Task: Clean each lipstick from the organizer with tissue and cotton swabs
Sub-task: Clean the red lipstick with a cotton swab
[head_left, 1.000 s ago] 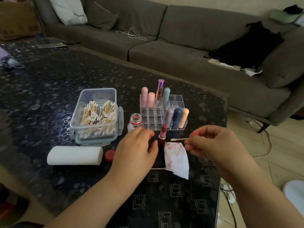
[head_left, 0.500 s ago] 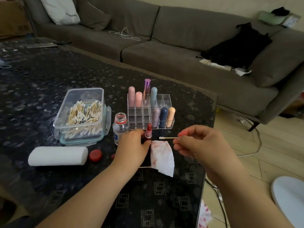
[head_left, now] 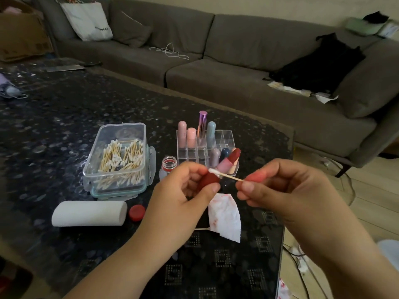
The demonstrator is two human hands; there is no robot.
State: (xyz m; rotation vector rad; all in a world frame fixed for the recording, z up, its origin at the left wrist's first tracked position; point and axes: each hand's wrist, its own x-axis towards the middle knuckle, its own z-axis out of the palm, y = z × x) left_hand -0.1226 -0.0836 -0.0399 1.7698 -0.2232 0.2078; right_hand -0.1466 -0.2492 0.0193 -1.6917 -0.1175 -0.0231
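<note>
My left hand (head_left: 183, 190) grips an uncapped red lipstick (head_left: 226, 164) by its dark red base, tilted up to the right above the table. My right hand (head_left: 278, 188) pinches a cotton swab (head_left: 224, 176); its white tip touches the lipstick's pink tube near my left fingers. Behind them stands the clear organizer (head_left: 224, 137) with several capped lipsticks. A stained tissue (head_left: 225, 216) lies on the table below my hands.
A clear box of cotton swabs (head_left: 121, 156) sits left of the organizer. A small open bottle (head_left: 168, 165) and its red cap (head_left: 137, 212) are nearby, with a white tissue roll (head_left: 88, 213) in front. The table edge (head_left: 282, 212) runs at right; a grey sofa (head_left: 237, 67) stands behind.
My left hand has lifted the lipstick off the table and tilted it. My right hand has brought the swab's tip against the tube.
</note>
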